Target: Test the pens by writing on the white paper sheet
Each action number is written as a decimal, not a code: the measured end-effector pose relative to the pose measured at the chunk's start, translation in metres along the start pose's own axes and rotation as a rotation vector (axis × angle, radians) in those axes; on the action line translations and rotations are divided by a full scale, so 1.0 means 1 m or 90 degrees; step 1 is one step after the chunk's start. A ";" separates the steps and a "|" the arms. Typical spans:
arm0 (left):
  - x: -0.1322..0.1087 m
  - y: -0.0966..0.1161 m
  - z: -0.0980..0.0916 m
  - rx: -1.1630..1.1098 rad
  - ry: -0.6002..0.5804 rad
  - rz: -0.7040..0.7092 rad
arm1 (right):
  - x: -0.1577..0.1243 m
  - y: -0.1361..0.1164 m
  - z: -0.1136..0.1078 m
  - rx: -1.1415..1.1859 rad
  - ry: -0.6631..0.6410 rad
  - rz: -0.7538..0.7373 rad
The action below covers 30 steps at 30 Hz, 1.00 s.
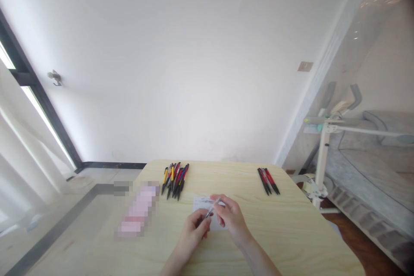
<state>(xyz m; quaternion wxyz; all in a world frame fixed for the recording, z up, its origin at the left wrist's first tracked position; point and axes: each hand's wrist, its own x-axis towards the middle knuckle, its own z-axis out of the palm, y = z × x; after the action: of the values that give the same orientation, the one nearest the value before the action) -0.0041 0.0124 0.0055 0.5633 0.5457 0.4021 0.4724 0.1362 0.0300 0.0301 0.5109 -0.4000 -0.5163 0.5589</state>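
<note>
Both my hands meet over a white sheet of paper [202, 202] near the middle of the table. Between them is a slim pen [210, 213] with a clear or silvery body, slanting up to the right. My left hand [196, 227] is closed round its lower part. The fingers of my right hand [229, 214] pinch its upper end. My fingers hide both ends of the pen in part. Beyond the paper to the left lies a pile of several pens [174, 181], yellow, red, blue and grey with black tips. A smaller group of pens [268, 181], black, grey and red, lies at the right.
The pale wooden table [274, 233] reaches to the white wall [194, 73]. A blurred-out pink thing [139, 213] is at the table's left side. Right of the table stands a white frame with handles [321, 159], before a grey sofa [371, 168]. A white curtain [29, 159] hangs at left.
</note>
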 end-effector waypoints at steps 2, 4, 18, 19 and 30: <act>0.000 0.001 0.000 0.007 0.000 0.007 | 0.001 0.001 0.003 -0.007 0.003 0.007; 0.000 0.002 0.000 0.019 0.005 0.011 | 0.001 0.001 0.006 -0.005 0.009 0.009; 0.000 -0.006 0.000 -0.049 -0.007 0.002 | 0.004 0.005 0.009 0.002 0.027 -0.010; 0.001 -0.006 0.000 -0.049 -0.005 0.002 | 0.004 0.005 0.009 0.004 0.027 -0.009; 0.002 -0.009 -0.001 -0.048 0.001 -0.013 | 0.005 0.006 0.006 0.006 0.034 -0.009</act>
<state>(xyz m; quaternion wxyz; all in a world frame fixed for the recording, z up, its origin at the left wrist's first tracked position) -0.0035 0.0144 -0.0035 0.5882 0.5193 0.3899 0.4820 0.1287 0.0342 0.0257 0.5301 -0.4091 -0.5026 0.5469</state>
